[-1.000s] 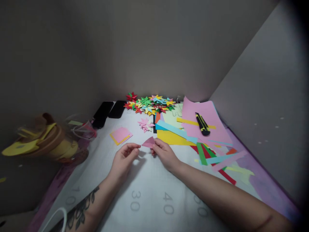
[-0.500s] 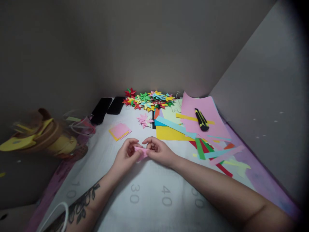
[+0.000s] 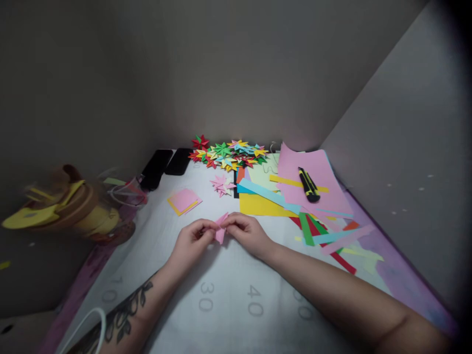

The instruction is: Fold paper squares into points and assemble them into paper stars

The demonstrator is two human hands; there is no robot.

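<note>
A small folded piece of pink paper [image 3: 221, 230] is pinched between my two hands, a little above the white sheet on the table. My left hand [image 3: 194, 239] grips its left side between thumb and fingers. On the right side, my right hand [image 3: 248, 233] holds it in a pinch; parts of the paper are hidden by the fingertips. Beyond my hands lie a pink folded paper star [image 3: 222, 185] and a stack of pink and yellow paper squares [image 3: 185, 201].
Several colourful paper stars [image 3: 224, 155] are heaped at the back. A cutter knife [image 3: 309, 185] rests on pink paper sheets [image 3: 332, 172], with paper strips [image 3: 328, 241] scattered nearer. Two black phones [image 3: 179, 162] lie back left. A brown-and-yellow container [image 3: 92, 209] stands at the left edge.
The pink paper has turned from lying crosswise to standing nearly upright between my fingers. My fingers have closed in on it from both sides.
</note>
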